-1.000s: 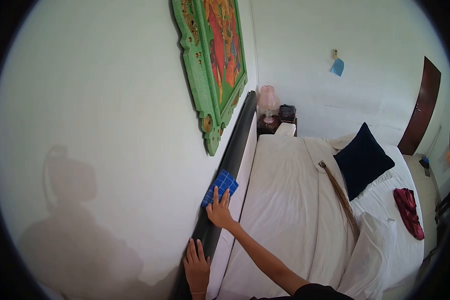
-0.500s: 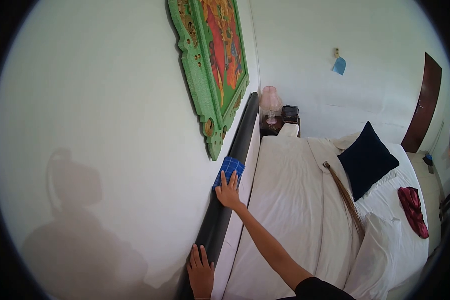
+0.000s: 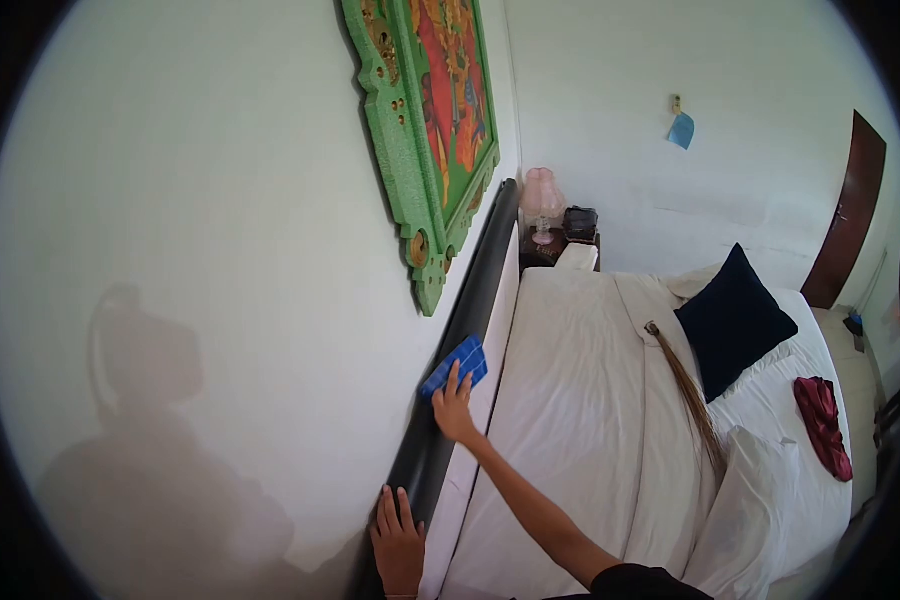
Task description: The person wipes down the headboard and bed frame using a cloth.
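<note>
Right hand, center of frame, lying open, fingers extended, pressing blue checked cloth against dark headboard top. Left hand, bottom center, resting open on same top, touching no cloth. Cloth lying under right fingertips, farther up frame than left hand, well apart from it.

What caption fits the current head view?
Right hand on a blue checked cloth atop the dark headboard rail, left hand resting nearer the camera, white-sheeted bed alongside.
</note>
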Demonstrator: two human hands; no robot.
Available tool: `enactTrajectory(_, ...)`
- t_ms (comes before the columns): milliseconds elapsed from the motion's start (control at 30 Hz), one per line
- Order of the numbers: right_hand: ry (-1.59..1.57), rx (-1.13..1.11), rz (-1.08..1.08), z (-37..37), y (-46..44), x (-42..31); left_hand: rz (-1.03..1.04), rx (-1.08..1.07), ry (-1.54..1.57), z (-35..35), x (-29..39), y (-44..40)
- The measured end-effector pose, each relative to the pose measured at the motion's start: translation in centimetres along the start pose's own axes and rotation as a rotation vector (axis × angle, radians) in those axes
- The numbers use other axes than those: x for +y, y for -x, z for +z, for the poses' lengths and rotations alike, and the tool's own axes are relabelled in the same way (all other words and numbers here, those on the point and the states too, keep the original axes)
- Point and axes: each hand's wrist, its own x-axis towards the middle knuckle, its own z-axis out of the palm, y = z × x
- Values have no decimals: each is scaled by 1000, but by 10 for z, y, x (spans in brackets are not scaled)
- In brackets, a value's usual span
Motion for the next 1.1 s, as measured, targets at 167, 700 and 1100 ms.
enactTrajectory(167, -634, -56, 397, -64, 11, -53, 24, 45, -15, -5, 2, 0)
enactTrajectory(700, -475, -79, 279, -3, -98, 61, 190, -76, -1324, -2, 1, 2)
enactTrajectory(1100, -399, 145, 0, 52, 16, 39, -1, -17, -54, 1, -2, 1)
